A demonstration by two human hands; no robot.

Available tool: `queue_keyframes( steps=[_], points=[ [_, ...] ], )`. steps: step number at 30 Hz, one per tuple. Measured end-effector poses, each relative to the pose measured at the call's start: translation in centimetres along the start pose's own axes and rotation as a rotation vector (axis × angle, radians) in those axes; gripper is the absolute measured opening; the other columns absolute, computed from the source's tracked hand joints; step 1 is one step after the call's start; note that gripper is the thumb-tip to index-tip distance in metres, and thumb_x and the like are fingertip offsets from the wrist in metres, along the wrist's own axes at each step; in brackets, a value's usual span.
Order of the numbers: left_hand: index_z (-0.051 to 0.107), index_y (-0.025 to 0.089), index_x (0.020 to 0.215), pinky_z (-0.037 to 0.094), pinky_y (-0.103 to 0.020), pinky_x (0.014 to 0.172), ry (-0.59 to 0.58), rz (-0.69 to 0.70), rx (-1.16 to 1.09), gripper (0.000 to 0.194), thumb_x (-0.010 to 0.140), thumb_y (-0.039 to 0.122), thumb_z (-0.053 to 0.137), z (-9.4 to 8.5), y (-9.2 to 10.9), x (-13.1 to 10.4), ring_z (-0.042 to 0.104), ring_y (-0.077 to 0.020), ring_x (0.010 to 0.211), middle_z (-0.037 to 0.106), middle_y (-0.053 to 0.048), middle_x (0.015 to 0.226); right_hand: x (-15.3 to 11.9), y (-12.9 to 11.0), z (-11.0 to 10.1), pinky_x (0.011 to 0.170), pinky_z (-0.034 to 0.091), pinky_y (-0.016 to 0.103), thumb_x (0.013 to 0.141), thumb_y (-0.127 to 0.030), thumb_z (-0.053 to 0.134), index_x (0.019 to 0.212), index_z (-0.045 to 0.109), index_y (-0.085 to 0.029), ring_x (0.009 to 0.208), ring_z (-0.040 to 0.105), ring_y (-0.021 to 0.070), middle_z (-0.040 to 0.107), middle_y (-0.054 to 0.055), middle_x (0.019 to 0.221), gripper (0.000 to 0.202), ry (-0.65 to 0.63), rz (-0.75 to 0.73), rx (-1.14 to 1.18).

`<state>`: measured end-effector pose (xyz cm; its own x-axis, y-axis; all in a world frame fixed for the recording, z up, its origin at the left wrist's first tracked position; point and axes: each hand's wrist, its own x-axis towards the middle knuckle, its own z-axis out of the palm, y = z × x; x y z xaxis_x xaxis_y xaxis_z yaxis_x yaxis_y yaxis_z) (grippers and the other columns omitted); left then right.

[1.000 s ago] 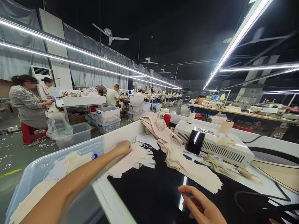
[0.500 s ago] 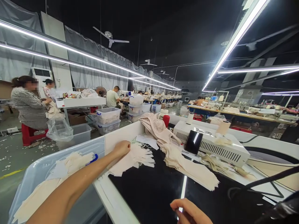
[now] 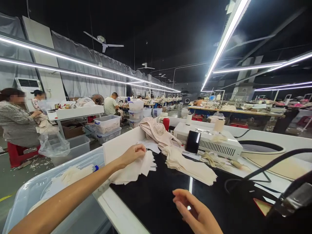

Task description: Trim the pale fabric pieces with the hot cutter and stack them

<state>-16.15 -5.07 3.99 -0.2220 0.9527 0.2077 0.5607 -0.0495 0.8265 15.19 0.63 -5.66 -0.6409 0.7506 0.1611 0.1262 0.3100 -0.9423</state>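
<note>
My left hand (image 3: 134, 154) is at the upper edge of a fanned stack of cream fabric pieces (image 3: 129, 174) on the left of the black tabletop (image 3: 156, 201). Its fingers are bent and pressed together on a fabric piece; their tips are partly hidden. Low over the tabletop, my right hand (image 3: 197, 211) is half curled, thumb and forefinger apart, with nothing visible between them. A second stack of cream fabric pieces (image 3: 190, 165) lies beyond it. Farther back, moulded beige fabric cups (image 3: 156, 130) are heaped against the table's raised edge.
At left stands a clear plastic bin (image 3: 26, 191) with fabric inside. A dark phone (image 3: 193, 142) leans on a white vented machine box (image 3: 207, 139), near a red thread cone (image 3: 166, 123). A black cable (image 3: 253, 172) loops at right. Co-workers sit beyond, one in grey (image 3: 17, 117).
The view has turned slightly right. My left hand has moved right over the fanned stack. My right hand has moved farther into view, its thumb and forefinger now wider apart.
</note>
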Motion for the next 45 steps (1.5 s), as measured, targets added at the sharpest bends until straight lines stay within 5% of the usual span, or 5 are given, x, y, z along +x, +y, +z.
queue_keyframes(
  steps=[6,14,24,32,45],
  points=[
    [0.055,0.02,0.084,0.03,-0.026,0.064,-0.305,0.065,-0.185,0.022,0.076,0.039,0.06,4.8,4.8,-2.1,0.039,-0.0133,0.07,0.047,0.005,0.074,0.1,-2.2,1.1,0.099,0.056,0.04,0.078,-0.075,0.077,0.124,0.076,-0.027,0.119,0.07,0.0315,0.078,0.011,0.121,0.067,0.054,0.025,0.19],
    [0.058,0.019,0.087,0.031,-0.026,0.065,-0.446,0.015,-0.247,0.026,0.082,0.044,0.066,8.5,6.0,-2.7,0.04,-0.013,0.071,0.05,0.005,0.076,-0.9,-2.7,1.5,0.081,0.05,0.033,0.081,-0.072,0.08,0.096,0.075,-0.018,0.081,0.06,0.0196,0.072,0.005,0.088,0.056,-0.177,0.011,0.319],
    [0.068,0.017,0.097,0.035,-0.024,0.058,-0.502,-0.124,-0.245,0.059,0.074,0.07,0.082,9.6,4.9,-2.7,0.049,-0.012,0.064,0.062,0.002,0.077,-2.0,-2.1,0.8,0.064,0.049,0.026,0.09,-0.057,0.073,0.092,0.067,-0.019,0.07,0.051,0.0145,0.06,0.0,0.081,0.038,-0.148,0.046,0.194],
    [0.068,0.016,0.088,0.033,-0.024,0.058,-0.445,-0.12,-0.214,0.059,0.077,0.074,0.076,9.8,5.0,-2.8,0.047,-0.0125,0.068,0.06,0.001,0.078,-1.8,-0.8,1.6,0.044,0.033,0.024,0.077,-0.072,0.078,0.083,0.061,-0.02,0.049,0.034,0.0075,0.042,-0.008,0.065,0.055,-0.212,0.178,0.194],
    [0.061,0.018,0.08,0.032,-0.025,0.059,-0.341,-0.034,-0.076,0.041,0.092,0.057,0.058,10.1,4.1,-3.4,0.042,-0.0135,0.067,0.052,0.003,0.073,-2.2,-2.6,1.6,0.052,0.019,0.028,0.067,-0.088,0.076,0.069,0.049,-0.024,0.058,0.025,0.0098,0.028,-0.007,0.058,0.07,-0.294,0.168,0.21]
  ],
)
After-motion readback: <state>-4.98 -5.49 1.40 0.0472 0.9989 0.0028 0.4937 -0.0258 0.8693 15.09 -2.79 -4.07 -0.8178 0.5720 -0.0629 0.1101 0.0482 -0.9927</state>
